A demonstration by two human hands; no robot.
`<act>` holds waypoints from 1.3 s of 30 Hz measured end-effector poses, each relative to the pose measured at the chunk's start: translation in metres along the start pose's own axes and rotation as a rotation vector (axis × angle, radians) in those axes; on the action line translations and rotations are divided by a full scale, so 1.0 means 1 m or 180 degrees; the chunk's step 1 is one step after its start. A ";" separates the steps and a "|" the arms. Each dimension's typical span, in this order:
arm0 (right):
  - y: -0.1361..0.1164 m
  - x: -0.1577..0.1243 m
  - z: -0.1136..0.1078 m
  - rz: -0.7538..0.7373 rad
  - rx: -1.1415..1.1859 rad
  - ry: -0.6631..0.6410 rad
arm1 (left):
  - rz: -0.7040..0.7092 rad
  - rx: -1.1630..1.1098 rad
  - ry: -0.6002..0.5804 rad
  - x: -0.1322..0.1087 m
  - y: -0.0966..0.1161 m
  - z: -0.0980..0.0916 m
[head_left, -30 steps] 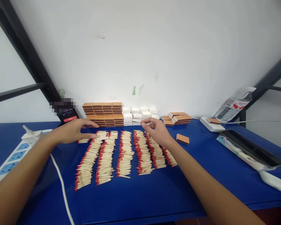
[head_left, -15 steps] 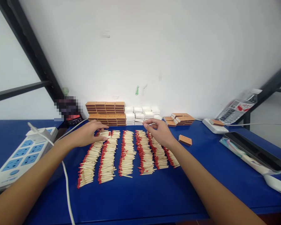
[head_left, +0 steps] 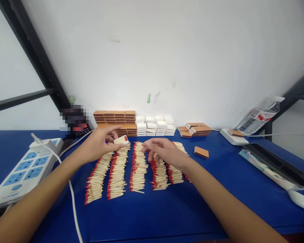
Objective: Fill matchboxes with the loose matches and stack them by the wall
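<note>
My left hand pinches a small white matchbox tray with red-tipped matches in it, lifted just above the far end of the match rows. My right hand hovers over the middle rows of matches, fingers loosely spread and pointing left toward the tray, holding nothing I can see. Several long rows of red-tipped matches lie side by side on the blue table.
Against the wall stand stacked brown matchbox sleeves, white inner trays and a smaller brown pile. One brown box lies alone. A power strip with white cable sits left; a bottle and dark tray right.
My left hand picked the filled tray up off the rows and raised it rightward. My right hand moved left and lower, from the right rows to the middle ones.
</note>
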State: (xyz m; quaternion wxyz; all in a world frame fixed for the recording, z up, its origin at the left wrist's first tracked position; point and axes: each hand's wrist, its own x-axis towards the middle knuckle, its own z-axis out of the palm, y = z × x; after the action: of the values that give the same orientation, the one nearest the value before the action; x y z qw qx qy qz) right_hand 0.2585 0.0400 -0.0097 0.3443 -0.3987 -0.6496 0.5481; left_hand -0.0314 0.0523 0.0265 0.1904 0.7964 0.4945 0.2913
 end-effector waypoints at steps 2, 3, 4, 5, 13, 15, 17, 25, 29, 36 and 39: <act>-0.004 -0.006 0.021 0.0161 0.0402 -0.0318 | 0.0136 0.0032 0.0190 -0.005 0.014 0.009; -0.005 -0.009 0.031 0.0205 0.0593 -0.0381 | 0.0203 0.0072 0.0221 -0.007 0.020 0.013; -0.005 -0.011 0.039 0.0233 0.0759 -0.0392 | 0.0255 0.0102 0.0232 -0.009 0.025 0.018; -0.004 -0.012 0.046 0.0245 0.0888 -0.0363 | 0.0313 0.0120 0.0242 -0.011 0.029 0.022; -0.003 -0.012 0.050 0.0024 0.0881 0.0281 | 0.0510 -0.0194 0.0792 -0.020 0.030 0.049; -0.004 -0.011 0.049 0.0026 0.0949 0.0465 | 0.0492 -0.0362 0.0989 -0.021 0.029 0.056; -0.004 -0.011 0.050 0.0021 0.1020 0.0601 | 0.0448 -0.0528 0.1151 -0.022 0.030 0.061; -0.006 -0.012 0.055 0.0165 0.1288 0.0771 | 0.0678 -0.0107 0.1234 -0.035 0.044 0.066; -0.003 -0.009 0.050 0.0133 0.1197 0.0876 | 0.1267 0.0434 0.1308 -0.041 0.043 0.067; 0.000 -0.007 0.043 -0.0118 0.0829 0.0574 | 0.2228 0.1261 0.0694 -0.036 0.027 0.051; 0.000 -0.008 0.043 -0.0175 0.0761 0.0366 | 0.2344 0.1174 0.0359 -0.035 0.027 0.042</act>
State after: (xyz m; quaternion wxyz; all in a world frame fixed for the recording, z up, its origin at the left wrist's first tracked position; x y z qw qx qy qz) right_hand 0.2239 0.0143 -0.0162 0.4409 -0.3677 -0.5695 0.5883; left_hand 0.0019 0.0083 0.0008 -0.0998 0.9237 0.2302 0.2897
